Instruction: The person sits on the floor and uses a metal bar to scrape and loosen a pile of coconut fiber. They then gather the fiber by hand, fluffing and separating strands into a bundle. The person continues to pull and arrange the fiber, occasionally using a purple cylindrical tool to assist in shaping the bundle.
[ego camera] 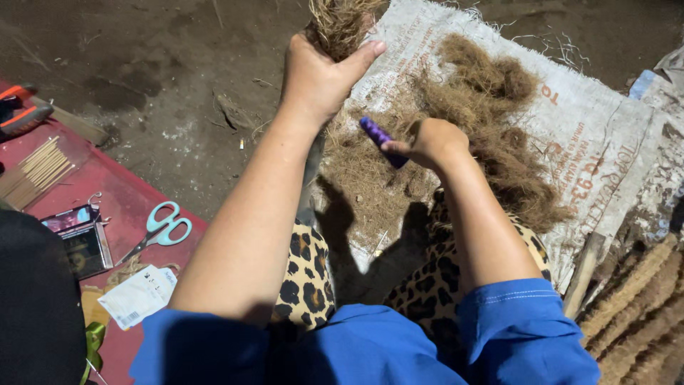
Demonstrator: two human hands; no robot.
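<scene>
Head view: woven sack (605, 135) and red mat (128, 207) on dirt floor (157, 64).

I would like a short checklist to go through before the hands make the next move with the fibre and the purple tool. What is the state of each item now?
1. Left hand has a closed grip on the fibre bundle: ok.
2. Right hand has a closed grip on the purple tool: ok.
3. Working end of the purple tool is visible: cannot tell, the fist hides it.
4. Loose fibre pile lies on the white sack, close to both hands: ok.
5. Scissors lie apart from the hands, on the red mat: ok.
6. Top of the fibre bundle in view: not ok, the frame cuts it off.
</scene>
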